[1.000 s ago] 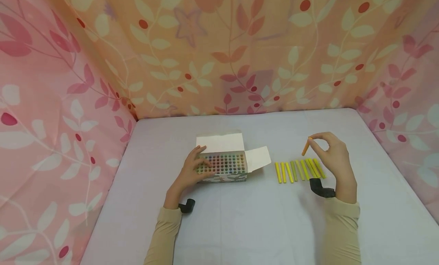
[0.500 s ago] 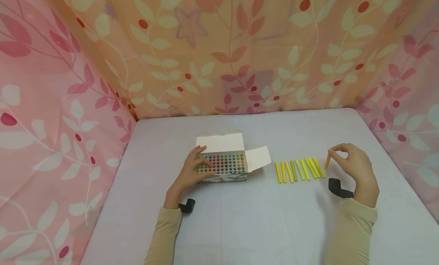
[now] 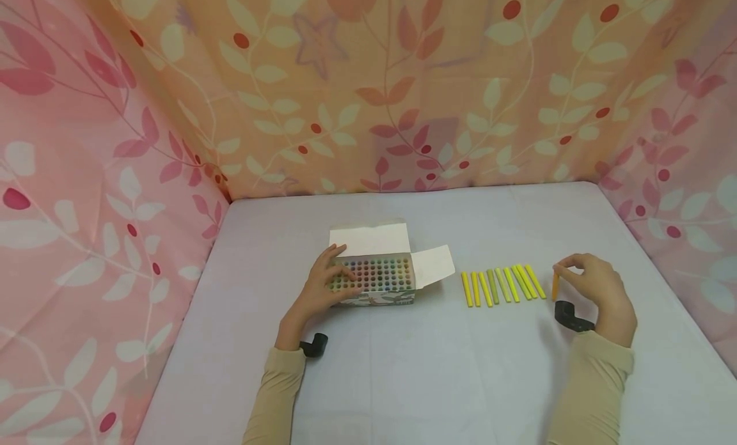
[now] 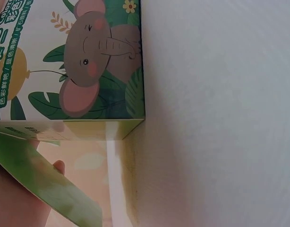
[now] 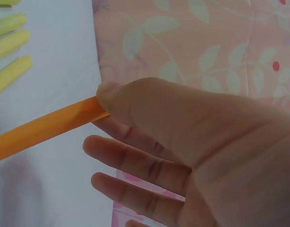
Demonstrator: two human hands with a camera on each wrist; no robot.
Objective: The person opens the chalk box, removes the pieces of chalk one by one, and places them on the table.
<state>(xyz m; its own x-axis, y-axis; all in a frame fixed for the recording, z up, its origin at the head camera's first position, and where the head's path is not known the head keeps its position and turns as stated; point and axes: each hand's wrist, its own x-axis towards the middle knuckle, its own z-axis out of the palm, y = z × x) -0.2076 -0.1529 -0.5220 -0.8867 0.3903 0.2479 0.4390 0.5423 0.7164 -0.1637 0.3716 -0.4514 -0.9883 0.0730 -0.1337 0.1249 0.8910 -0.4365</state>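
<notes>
The right hand [image 3: 595, 288] pinches an orange stick [image 3: 555, 286] between thumb and forefinger. In the right wrist view the stick [image 5: 46, 126] is smooth, matte and straight, with flat faces; the thumb lies on its upper end and the other fingers [image 5: 135, 163] are spread loosely below it, touching nothing. The stick stands nearly upright with its lower end at or just above the table [image 3: 403, 368]; contact cannot be told.

Just to the left of that hand lies a row of sticks [image 3: 502, 285]: slim, yellow to yellow-green, side by side and close together, flat on the table. The orange stick is just beside the right end of the row, apart from it.

The left hand [image 3: 322, 288] grips the left end of a box [image 3: 377, 282], fingers curled over its rim. The box is printed cardboard, rectangular, with its lid [image 3: 368, 240] folded back and a side flap [image 3: 433, 266] lying open toward the right hand. Inside, round stick ends of many colours stand in tight rows. The left wrist view shows the glossy box [image 4: 88, 61] side with a grey elephant and green leaves.

The table has a pale, smooth, faintly textured cover. Floral cloth [image 3: 368, 80], pink and orange, hangs round three sides. Both sleeves are beige, and a black mount sits at each wrist.
</notes>
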